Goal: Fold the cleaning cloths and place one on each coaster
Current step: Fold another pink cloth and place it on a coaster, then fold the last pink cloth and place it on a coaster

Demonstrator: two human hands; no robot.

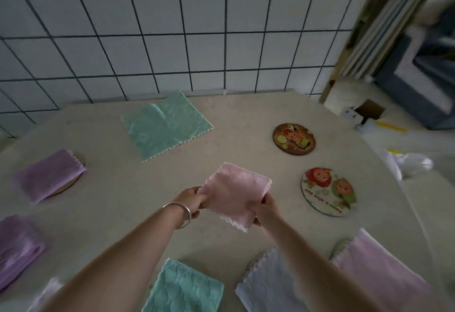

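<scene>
Above the table point(246, 119), folded pink cloth point(234, 193), scalloped edges, both hands' grip pinching it

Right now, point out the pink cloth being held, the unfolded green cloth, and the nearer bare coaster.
pink cloth point(235, 192), head view, middle of its top face.
unfolded green cloth point(165, 125), head view, its centre.
nearer bare coaster point(328, 191), head view, its printed face.

Two coasters point(294, 139) point(329, 191) lie right of the held cloth point(234, 192).

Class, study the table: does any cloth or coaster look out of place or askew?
The green cloth at the table's far side lies spread open, unfolded, on no coaster. The purple cloth sits skewed, overhanging its coaster. Nothing looks spilled or damaged.
</scene>
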